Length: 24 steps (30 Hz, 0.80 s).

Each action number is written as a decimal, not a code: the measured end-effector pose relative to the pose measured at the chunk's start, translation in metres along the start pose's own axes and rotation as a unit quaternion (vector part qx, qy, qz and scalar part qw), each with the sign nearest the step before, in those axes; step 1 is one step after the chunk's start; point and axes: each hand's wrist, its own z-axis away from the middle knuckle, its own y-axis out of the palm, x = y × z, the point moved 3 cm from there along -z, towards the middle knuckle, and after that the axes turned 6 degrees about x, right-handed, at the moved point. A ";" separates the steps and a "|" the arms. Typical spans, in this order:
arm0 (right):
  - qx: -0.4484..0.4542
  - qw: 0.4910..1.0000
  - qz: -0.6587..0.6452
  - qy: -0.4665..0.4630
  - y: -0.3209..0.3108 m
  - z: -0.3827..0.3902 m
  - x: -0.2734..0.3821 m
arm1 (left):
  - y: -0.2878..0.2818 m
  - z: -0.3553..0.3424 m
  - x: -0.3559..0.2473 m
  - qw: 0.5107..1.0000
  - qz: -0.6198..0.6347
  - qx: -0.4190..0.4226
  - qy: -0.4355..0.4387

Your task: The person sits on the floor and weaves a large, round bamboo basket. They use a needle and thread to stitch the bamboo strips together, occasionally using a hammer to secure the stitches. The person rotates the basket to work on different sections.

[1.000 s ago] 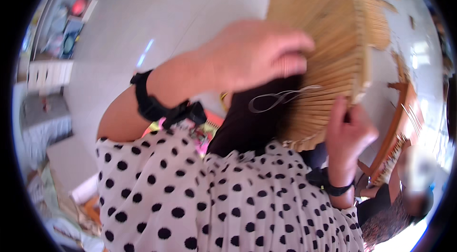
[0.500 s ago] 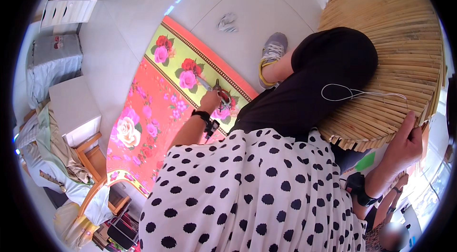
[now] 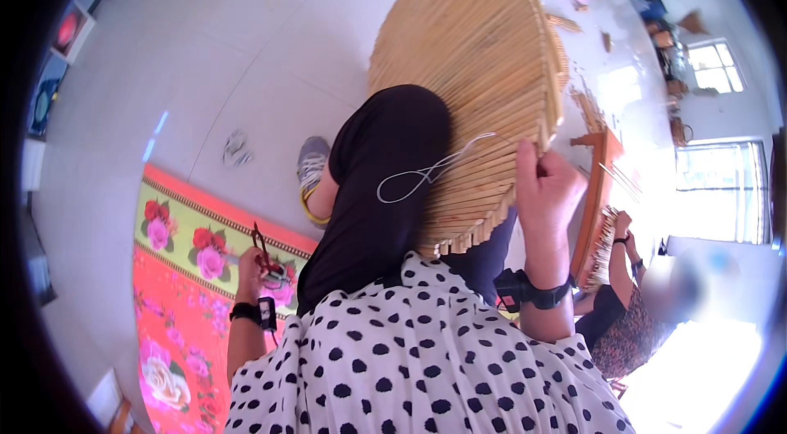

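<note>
A large rounded mat of straw-coloured stalks, bound side by side, leans against my right leg and rises to the far right. My right hand pinches its right edge, thumb on the upper face. A white cord lies in a loop over my black trouser leg and the mat. Down at the left, my left hand is closed around a small hand tool with slim dark-red arms; its exact kind is unclear. Something metallic shows beside those fingers. Under that hand spreads a red floral cloth.
A grey shoe is on my foot, and a crumpled whitish scrap lies on the tiled floor. At the right another person handles stalks by a wooden bench. Loose stalks are scattered beyond the mat.
My view has swung to the right, bringing the other person, bench and windows into sight. My right hand still grips the mat's edge; my left stays low over the floral cloth.
</note>
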 end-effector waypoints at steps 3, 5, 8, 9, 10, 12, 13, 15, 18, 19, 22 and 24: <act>0.007 1.000 -0.006 0.013 0.002 0.004 -0.002 | 0.115 0.050 -0.131 0.984 -0.088 -0.014 0.153; 0.011 1.000 -0.002 0.019 0.001 0.004 -0.004 | 0.202 0.094 -0.204 0.941 -0.144 0.064 0.299; 0.006 1.000 -0.008 0.018 0.004 0.005 -0.006 | 0.284 0.144 -0.251 0.851 -0.229 0.230 0.413; 0.004 1.000 -0.010 0.019 0.006 0.005 -0.007 | 0.311 0.158 -0.255 0.822 -0.277 0.278 0.414; 0.001 1.000 -0.011 0.020 0.006 0.006 -0.007 | 0.335 0.165 -0.252 0.803 -0.272 0.294 0.442; 0.000 1.000 -0.029 0.010 0.009 0.005 -0.002 | 0.371 0.172 -0.243 0.778 -0.271 0.325 0.464; -0.001 0.999 -0.036 0.006 0.010 0.004 -0.001 | 0.383 0.167 -0.233 0.773 -0.275 0.342 0.459; -0.006 0.999 -0.040 0.000 0.010 0.005 0.005 | 0.399 0.166 -0.224 0.779 -0.285 0.318 0.460; -0.015 0.999 -0.049 0.000 0.010 0.004 0.004 | 0.411 0.165 -0.219 0.778 -0.282 0.271 0.491; -0.018 0.998 -0.052 0.000 0.010 0.004 0.004 | 0.413 0.166 -0.219 0.781 -0.277 0.266 0.493; -0.012 1.000 -0.021 -0.002 0.010 0.004 0.001 | 0.417 0.168 -0.217 0.788 -0.267 0.257 0.492; -0.012 1.000 -0.028 0.002 0.011 0.004 0.001 | 0.419 0.169 -0.216 0.794 -0.267 0.262 0.479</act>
